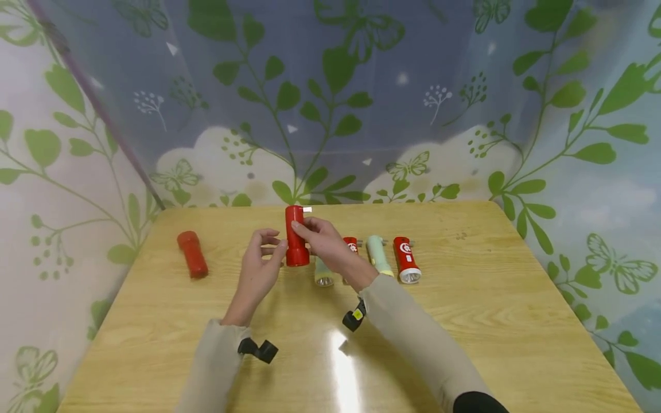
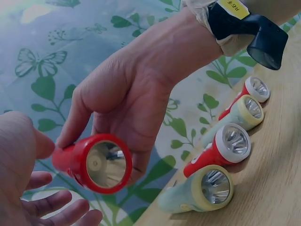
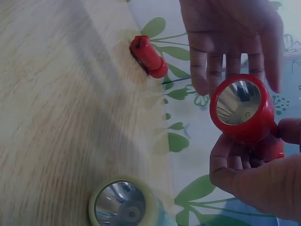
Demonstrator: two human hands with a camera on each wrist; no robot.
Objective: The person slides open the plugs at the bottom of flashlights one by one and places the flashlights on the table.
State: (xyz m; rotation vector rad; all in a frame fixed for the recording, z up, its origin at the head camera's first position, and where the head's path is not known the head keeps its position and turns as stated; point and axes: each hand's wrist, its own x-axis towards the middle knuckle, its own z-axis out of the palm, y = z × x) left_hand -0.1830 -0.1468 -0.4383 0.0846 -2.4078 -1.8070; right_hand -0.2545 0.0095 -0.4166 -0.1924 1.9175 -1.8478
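A red flashlight (image 1: 296, 244) is held above the table by my right hand (image 1: 326, 244), thumb on one side and fingers on the other. Its lens end points toward me, and a small pale tab sticks out near the far end. In the left wrist view the red flashlight (image 2: 107, 162) shows its round reflector. My left hand (image 1: 258, 267) is beside it with the fingers spread and loosely bent, very close to the barrel; whether it touches I cannot tell. The right wrist view shows the left palm (image 3: 225, 33) facing the flashlight (image 3: 242, 108).
Another red flashlight (image 1: 193, 255) lies alone on the left of the wooden table (image 1: 232, 367). Right of my hands lie a pale green flashlight (image 1: 379, 255), a red one with a white rim (image 1: 406, 259), and two more partly hidden by my right hand. Patterned curtains (image 1: 330, 115) surround the table.
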